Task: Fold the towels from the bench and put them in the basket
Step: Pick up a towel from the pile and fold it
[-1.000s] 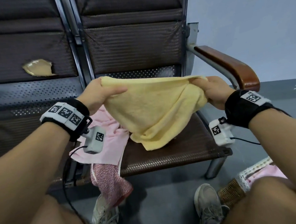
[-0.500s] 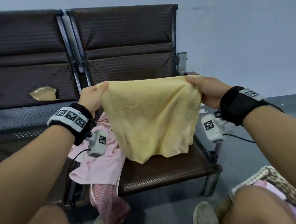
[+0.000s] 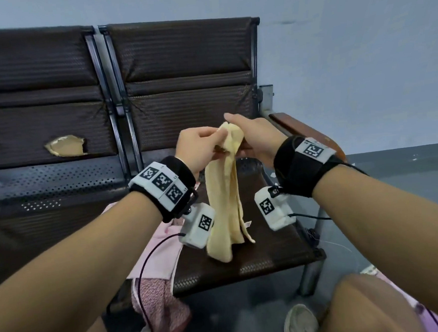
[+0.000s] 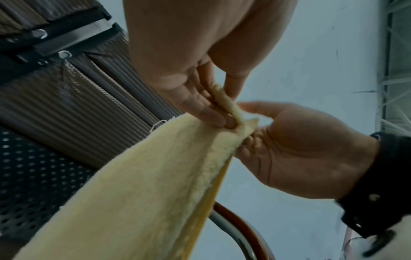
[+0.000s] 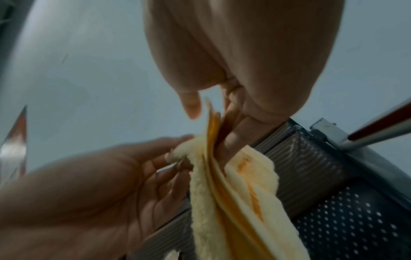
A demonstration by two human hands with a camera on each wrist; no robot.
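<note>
The bench (image 3: 185,64) fills the head view, two dark brown woven seats side by side on a metal frame, with a tear in the left backrest (image 3: 65,148) and a wooden armrest (image 3: 303,131) at the right end; a pink towel (image 3: 154,250) lies over the front of the seat between the person's forearms, with a red-patterned cloth (image 3: 158,307) hanging below its edge toward the floor; of the basket I can make out nothing certain at the lower right corner. The yellow towel (image 3: 224,207) hangs doubled in a narrow strip above the right-hand seat, its lower end just over the seat surface, its top corners brought together between the two hands. The left hand (image 3: 198,149) pinches the gathered top edge, thumb against fingers (image 4: 211,114), as the left wrist view shows; the right hand (image 3: 254,137) meets it from the other side, its fingers (image 5: 233,139) curled behind the layers and its thumb lying against the front of the edge, so it too grasps the yellow towel; the two hands touch at the cloth. Each wrist carries a black band with printed markers and a small white camera below it (image 3: 199,227).
</note>
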